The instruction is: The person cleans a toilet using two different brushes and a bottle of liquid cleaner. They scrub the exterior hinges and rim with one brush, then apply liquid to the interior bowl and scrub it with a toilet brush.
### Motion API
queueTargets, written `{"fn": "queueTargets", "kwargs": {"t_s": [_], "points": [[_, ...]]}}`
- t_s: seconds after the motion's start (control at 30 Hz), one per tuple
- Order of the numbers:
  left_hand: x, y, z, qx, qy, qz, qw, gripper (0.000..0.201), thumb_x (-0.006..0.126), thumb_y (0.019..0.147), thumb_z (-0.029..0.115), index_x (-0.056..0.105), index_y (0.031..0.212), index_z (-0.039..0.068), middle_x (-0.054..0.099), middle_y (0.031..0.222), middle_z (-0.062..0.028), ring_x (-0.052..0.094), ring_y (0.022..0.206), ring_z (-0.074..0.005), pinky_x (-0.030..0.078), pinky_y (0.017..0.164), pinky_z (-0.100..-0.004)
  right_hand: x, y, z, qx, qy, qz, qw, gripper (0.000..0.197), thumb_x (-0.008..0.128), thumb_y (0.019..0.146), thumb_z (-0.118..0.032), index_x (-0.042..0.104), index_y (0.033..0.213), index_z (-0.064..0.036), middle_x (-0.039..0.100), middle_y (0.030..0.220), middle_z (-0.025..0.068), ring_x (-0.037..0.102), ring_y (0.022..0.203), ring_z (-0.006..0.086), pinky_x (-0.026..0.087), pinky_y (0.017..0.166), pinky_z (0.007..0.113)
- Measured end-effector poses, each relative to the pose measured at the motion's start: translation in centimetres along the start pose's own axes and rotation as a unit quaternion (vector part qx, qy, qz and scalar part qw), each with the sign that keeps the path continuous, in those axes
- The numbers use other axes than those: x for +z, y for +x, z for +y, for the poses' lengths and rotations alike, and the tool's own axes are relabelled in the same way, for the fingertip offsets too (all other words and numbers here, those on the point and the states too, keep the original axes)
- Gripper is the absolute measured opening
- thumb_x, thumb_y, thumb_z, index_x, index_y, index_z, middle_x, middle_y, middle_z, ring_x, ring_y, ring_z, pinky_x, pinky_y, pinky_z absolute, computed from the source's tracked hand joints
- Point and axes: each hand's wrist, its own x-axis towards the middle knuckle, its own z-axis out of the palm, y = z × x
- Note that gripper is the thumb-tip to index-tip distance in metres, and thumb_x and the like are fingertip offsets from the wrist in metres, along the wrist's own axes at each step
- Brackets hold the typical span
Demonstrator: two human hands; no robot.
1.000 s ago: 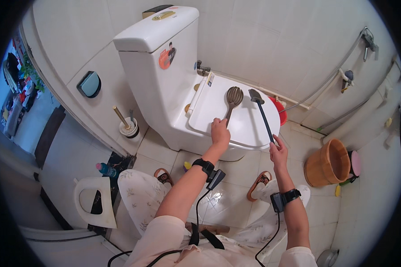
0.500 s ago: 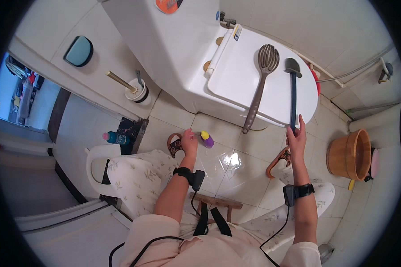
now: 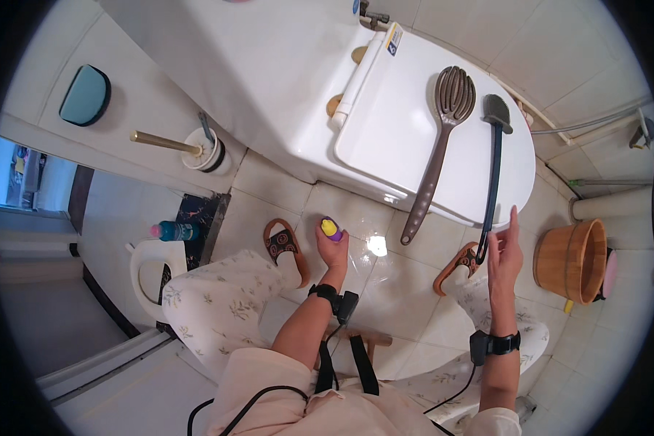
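My left hand (image 3: 332,251) is closed around a small purple bottle with a yellow cap (image 3: 330,229), held low over the tiled floor. On the white toilet lid (image 3: 385,131) lies a brown long-handled utensil with a slotted, tined head (image 3: 454,98). To its right is a tool with a long dark handle and a grey, rounded head (image 3: 496,109); the handle's end sticks out past the lid's near edge. My right hand (image 3: 505,258) is beside that end, fingers stretched and apart. Whether the thumb touches the handle I cannot tell.
A toilet brush in a white holder (image 3: 207,154) stands at left, near a teal bottle with a pink cap (image 3: 174,231). A wooden bucket (image 3: 570,261) is at right. Below me are slippered feet and a wooden stool (image 3: 378,340).
My left hand has taken hold of the purple bottle, which was beside it on the floor. The dark-handled tool's end now juts further past the lid, and my right hand's fingers have opened beside it.
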Motion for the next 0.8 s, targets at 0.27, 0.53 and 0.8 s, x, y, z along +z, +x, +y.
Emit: {"fn": "queueTargets", "kwargs": {"t_s": [0.27,0.53,0.8], "points": [[-2.9,3.7,1.0,-0.088,-0.137,-0.027,0.986,0.039,0.07,0.059,0.012,0.057,0.096,0.005,0.063,0.083,-0.0082,0.061,0.075,-0.022,0.047,0.07,-0.0318,2.3,-6.2,0.3,-0.262,0.033,-0.095,0.96,0.038,0.058,0.072,-0.002,0.054,0.11,-0.0066,0.056,0.075,0.0102,0.056,0.063,0.0292,0.045,0.053,0.036],[-13.1,5.2,12.3,-0.164,-0.367,-0.146,0.904,0.044,0.065,0.058,-0.006,0.054,0.1,0.001,0.058,0.086,-0.0083,0.058,0.072,-0.0189,0.048,0.058,-0.0294,13.5,-11.7,-7.9,-0.334,-0.068,-0.174,0.924,0.082,0.073,0.063,-0.026,0.031,0.13,-0.0051,0.039,0.129,0.0142,0.041,0.115,0.0301,0.038,0.088,0.043],[-21.3,-0.2,24.1,-0.142,-0.365,-0.276,0.878,0.049,0.07,0.068,0.005,0.051,0.114,0.009,0.057,0.1,-0.0052,0.057,0.082,-0.0142,0.047,0.062,-0.026,12.8,-12.0,-12.6,-0.279,0.123,0.031,0.952,0.083,0.075,0.055,-0.01,0.035,0.127,-0.0056,0.048,0.119,0.0146,0.048,0.108,0.0311,0.038,0.086,0.044]]}}
